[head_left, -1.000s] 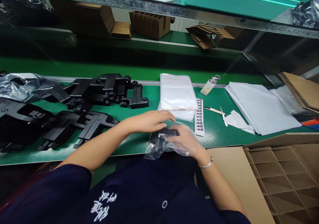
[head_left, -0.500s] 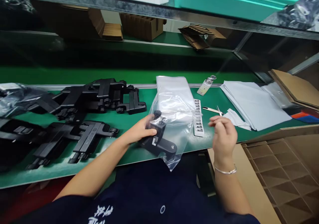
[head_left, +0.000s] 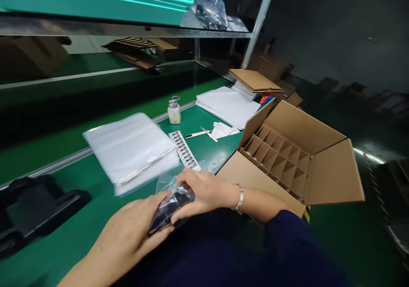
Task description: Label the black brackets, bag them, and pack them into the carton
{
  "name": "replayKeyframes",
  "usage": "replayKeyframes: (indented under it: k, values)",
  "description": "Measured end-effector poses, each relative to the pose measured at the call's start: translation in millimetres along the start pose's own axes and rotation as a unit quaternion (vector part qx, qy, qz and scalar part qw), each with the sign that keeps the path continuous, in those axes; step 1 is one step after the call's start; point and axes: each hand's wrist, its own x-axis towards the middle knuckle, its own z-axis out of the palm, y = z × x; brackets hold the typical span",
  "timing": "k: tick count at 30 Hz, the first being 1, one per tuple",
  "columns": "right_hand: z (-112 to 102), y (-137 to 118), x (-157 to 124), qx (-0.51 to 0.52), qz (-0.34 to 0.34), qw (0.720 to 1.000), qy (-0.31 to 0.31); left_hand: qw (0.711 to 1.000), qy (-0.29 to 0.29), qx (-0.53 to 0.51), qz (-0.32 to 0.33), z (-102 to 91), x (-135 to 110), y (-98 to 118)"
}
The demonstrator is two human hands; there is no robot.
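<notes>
My left hand [head_left: 134,227] and my right hand [head_left: 204,191] both grip a black plastic part in a clear bag [head_left: 171,204] at the near edge of the green bench [head_left: 96,180]. The left hand holds it from below-left. The right hand, with a silver bracelet on its wrist, pinches the bag's top end. Just behind the hands lie a stack of clear bags [head_left: 131,150] and a strip of labels [head_left: 185,150].
An open cardboard box with a divider grid [head_left: 281,155] stands to the right. A small bottle [head_left: 174,110], a brush and tweezers [head_left: 201,133], white cloths [head_left: 228,104] and flat cardboard [head_left: 254,80] lie farther back. Black parts [head_left: 35,208] sit at left.
My view has swung right toward the box. My right hand, free half a second ago, has come back onto the bagged part, which now sits lower and closer to me.
</notes>
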Motion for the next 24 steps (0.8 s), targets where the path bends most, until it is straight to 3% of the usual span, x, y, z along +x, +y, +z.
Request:
replayKeyframes:
  k: [3,5,7,9,10,11,12,14,16,17,21,24]
  values:
    - [-16.9,-4.3,-29.1,0.001,-0.070,0.997,0.016,0.999,-0.015,-0.026,0.042,18.8,21.9,10.5]
    - [-39.7,-7.4,-49.5,0.021,-0.061,0.998,0.022,0.998,-0.025,-0.048,0.039,28.4,35.9,19.1]
    - [-73.4,-8.6,-77.0,0.027,0.025,0.998,0.058,0.998,-0.021,-0.053,0.015,31.0,46.7,24.2]
    - [-115.5,-2.9,-113.4,0.002,0.157,0.980,0.122,0.999,-0.013,-0.048,-0.012,28.1,51.9,22.9]
    - [-137.9,4.5,-133.5,-0.018,0.229,0.953,0.199,0.999,-0.014,-0.047,-0.022,26.0,52.4,20.1]
    - [-160.0,15.7,-153.1,-0.055,0.294,0.906,0.299,0.998,-0.019,-0.048,-0.031,24.4,51.7,16.5]
    - [-180.8,31.1,-170.7,-0.107,0.337,0.851,0.388,0.997,-0.029,-0.052,-0.039,23.6,50.2,12.6]
    - [-214.3,72.3,-194.8,-0.217,0.401,0.740,0.495,0.995,-0.057,-0.060,-0.057,25.2,46.6,6.2]
    - [-233.0,121.1,-200.8,-0.308,0.482,0.656,0.494,0.992,-0.080,-0.062,-0.078,29.6,43.2,2.8]
    - [-236.6,145.2,-198.2,-0.317,0.503,0.646,0.479,0.990,-0.089,-0.062,-0.088,32.1,41.3,1.7]
    - [-233.9,217.2,-177.4,-0.313,0.602,0.639,0.363,0.981,-0.111,-0.065,-0.146,38.2,26.2,-6.6]
    - [-239.9,234.9,-172.1,-0.295,0.622,0.657,0.309,0.969,-0.108,-0.082,-0.208,36.5,6.9,-21.0]
